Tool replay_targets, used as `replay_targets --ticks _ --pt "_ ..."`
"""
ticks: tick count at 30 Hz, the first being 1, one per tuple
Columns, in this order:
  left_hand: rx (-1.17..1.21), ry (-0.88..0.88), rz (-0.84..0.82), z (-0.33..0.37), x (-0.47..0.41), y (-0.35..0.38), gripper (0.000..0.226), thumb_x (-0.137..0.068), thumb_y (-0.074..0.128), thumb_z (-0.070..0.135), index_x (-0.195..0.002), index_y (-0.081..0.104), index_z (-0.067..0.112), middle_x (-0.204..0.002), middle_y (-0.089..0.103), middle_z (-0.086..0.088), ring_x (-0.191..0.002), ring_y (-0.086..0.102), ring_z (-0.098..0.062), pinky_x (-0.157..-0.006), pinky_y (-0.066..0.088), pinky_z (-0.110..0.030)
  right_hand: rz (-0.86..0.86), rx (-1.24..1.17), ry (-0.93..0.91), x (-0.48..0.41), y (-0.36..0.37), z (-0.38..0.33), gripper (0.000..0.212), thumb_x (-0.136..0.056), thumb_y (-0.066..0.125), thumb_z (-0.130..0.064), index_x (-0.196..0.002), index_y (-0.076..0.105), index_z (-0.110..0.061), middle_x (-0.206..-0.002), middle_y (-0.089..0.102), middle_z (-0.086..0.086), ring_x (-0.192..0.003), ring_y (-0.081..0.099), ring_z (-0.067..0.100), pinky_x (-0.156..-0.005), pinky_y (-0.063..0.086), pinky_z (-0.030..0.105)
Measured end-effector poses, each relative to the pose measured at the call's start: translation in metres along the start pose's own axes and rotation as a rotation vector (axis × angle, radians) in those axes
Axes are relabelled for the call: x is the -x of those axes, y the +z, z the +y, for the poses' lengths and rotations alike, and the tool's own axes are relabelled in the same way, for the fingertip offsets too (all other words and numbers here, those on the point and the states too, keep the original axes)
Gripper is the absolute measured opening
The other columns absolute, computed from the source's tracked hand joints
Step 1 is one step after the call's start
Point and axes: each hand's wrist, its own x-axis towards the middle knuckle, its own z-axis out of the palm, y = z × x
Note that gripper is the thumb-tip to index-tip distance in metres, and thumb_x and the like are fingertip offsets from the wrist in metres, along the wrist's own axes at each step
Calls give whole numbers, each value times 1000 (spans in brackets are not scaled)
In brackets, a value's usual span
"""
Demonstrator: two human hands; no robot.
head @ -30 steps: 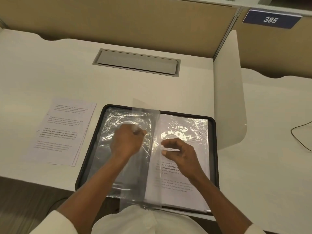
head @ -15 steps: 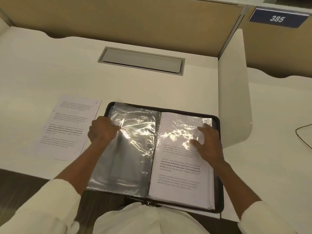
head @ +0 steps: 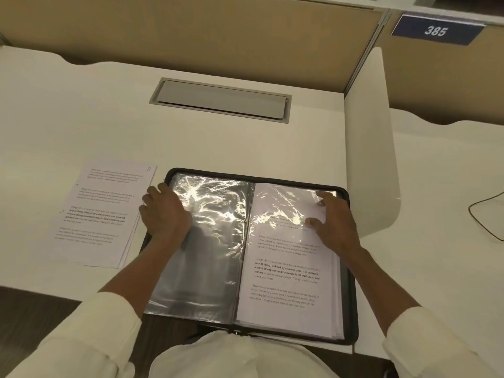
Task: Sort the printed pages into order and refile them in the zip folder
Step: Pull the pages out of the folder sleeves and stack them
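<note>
Zip folder (head: 351, 268): lying open at the near edge of the table (head: 68, 118), its near end overhanging.
Filed pages (head: 286, 282): printed, in the folder's right half under a clear sleeve.
Empty sleeves (head: 207, 241): shiny, in the left half.
Left hand (head: 163, 214): resting on the sleeves' left edge, fingers together, gripping nothing.
Right hand (head: 336, 222): flat on the filed pages, fingers spread apart.
Loose pages (head: 103, 211): stacked just left of the folder.
Cable hatch (head: 221, 100): toward the far edge.

Clear plastic sleeves (head: 207, 230) glossy, crinkled (strong glare); paper pages (head: 101, 214) matt; desk (head: 81, 118) smooth.
</note>
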Motion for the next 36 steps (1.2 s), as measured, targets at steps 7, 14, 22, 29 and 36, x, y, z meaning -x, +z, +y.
replay_targets --ticks 7,14,22,29,36 --pt "505 146 -182 54 42 -18 29 -93 76 45 -89 74 17 -91 75 -1 -84 68 -18 -79 54 -34 23 -242 21 -3 -21 -33 29 -87 86 -26 -113 74 -28 -94 72 -10 -89 68 9 -79 58 33" --pt "1198 -82 -823 118 67 -41 75 -91 64 72 -98 75 -2 -85 80 -15 -70 76 -26 -65 62 -35 -169 -199 -107 -2 -40 -66 31 -83 87 -22 -107 69 -31 -107 68 -18 -92 65 1 -72 51 23" --pt "1164 -125 -928 136 63 -47 19 -93 70 12 -101 74 -5 -85 80 -16 -79 79 -32 -82 64 -43 -352 -96 -184 1 -41 -79 57 -74 91 -44 -119 57 -33 -105 68 -17 -95 67 6 -83 61 39" --pt "1262 -215 -889 143 70 -37 36 -90 85 29 -102 74 -4 -85 80 -15 -71 76 -26 -66 64 -35 -386 -263 -46 -12 -55 -93 77 -76 66 -84 -134 58 -33 -120 67 -12 -103 69 10 -86 60 36" --pt "1288 -226 -879 164 88 -24 55 -85 84 49 -101 72 -2 -85 79 -14 -64 71 -20 -61 60 -32 -471 -151 5 -63 -42 -99 23 -93 77 -40 -110 74 -24 -116 69 -6 -98 71 17 -83 64 40"
